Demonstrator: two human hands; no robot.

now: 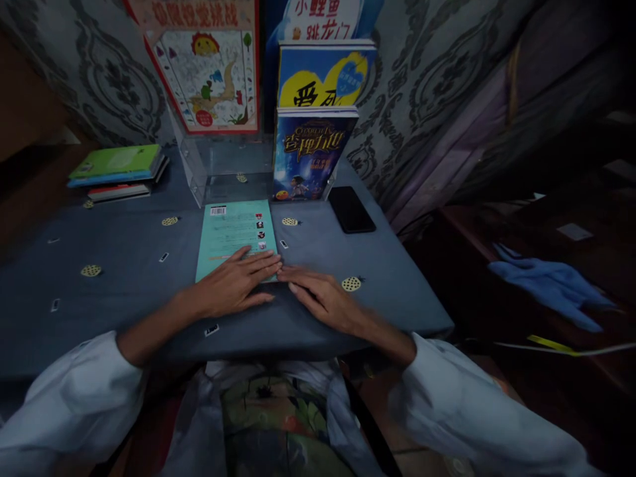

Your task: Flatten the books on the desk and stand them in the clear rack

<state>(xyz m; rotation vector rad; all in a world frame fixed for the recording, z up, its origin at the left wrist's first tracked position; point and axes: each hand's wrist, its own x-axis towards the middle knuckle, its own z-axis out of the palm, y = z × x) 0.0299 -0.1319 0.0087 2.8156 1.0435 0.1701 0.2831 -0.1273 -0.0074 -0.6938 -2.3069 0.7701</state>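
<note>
A teal book [233,232] lies on the table with its barcode and several small pictures facing up. My left hand [238,281] rests flat across its lower part, fingers stretched towards the lower right corner and thumb apart. At that same corner, the fingertips of my right hand [322,298] meet those of my left. My right fingers are extended and its thumb sits lower, apart from their tips. Whether the right fingertips touch the book's edge or only the cloth is hard to see.
Behind the book, a clear acrylic stand [191,165] holds a dark blue book [308,165], a blue-and-yellow book [325,73] and a red-bordered book [213,79]. A black phone [352,209] lies to the right. Stacked books [116,165] sit at the left on the patterned tablecloth [134,245].
</note>
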